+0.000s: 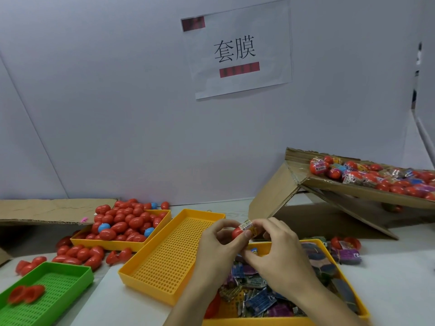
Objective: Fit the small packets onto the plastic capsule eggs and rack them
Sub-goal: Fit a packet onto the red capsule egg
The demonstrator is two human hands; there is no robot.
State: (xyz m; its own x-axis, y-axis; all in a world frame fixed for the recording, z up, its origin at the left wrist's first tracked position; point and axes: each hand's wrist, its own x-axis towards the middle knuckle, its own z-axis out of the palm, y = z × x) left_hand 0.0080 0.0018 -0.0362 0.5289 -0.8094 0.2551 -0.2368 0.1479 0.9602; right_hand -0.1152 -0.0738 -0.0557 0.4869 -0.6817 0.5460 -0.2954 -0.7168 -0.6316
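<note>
Both hands meet above the far edge of the yellow tray of packets [348, 288]. The left hand [220, 245] pinches a red capsule egg [237, 233] between thumb and fingertips, and the right hand [280, 250] pinches a small packet [247, 225] sitting on the egg's right end. An empty yellow tray [150, 276] sits just left of them, with the tray heaped with eggs [110, 243] further left.

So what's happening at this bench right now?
A person holds a red capsule egg in the left hand while the right hand works a small packet onto it. Loose packets fill the yellow tray below; bare eggs are heaped at left, and wrapped eggs lie on the tilted cardboard box.
</note>
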